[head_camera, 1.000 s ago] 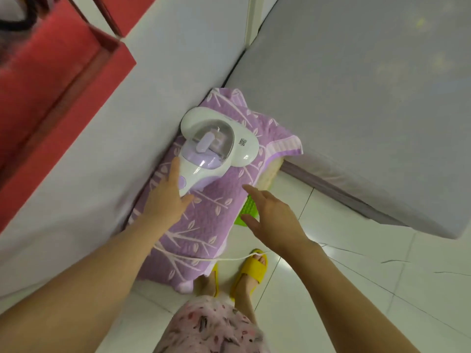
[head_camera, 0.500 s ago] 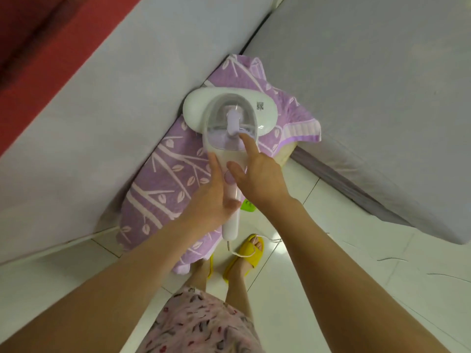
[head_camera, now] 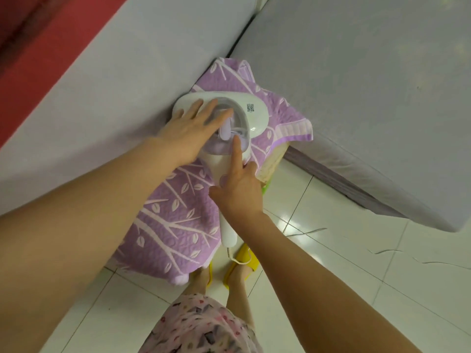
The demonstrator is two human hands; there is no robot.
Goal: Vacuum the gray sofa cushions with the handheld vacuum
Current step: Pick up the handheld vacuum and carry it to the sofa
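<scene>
on the purple leaf-print quilted cloth (head_camera: 173, 215): white and lilac plastic handheld vacuum (head_camera: 254, 115), between the gray sofa cushions (head_camera: 356, 98).
left hand (head_camera: 188, 133): flat, fingers spread on the vacuum's top.
right hand (head_camera: 238, 192): wrapped round the handle (head_camera: 228, 233), forefinger straight.
advice: lift by the handle, kept level.
change: hands swapped; the left held the handle before.

You're in a home living room: gray sofa cushions (head_camera: 356, 72) across the upper frame, white floor tiles (head_camera: 356, 256) and yellow slippers (head_camera: 246, 258) below.

A purple leaf-patterned quilt (head_camera: 175, 220) lies at centre; yellow slippers (head_camera: 251, 262) stand near on white floor tiles (head_camera: 356, 276); a red surface (head_camera: 30, 42) sits far left.
</scene>
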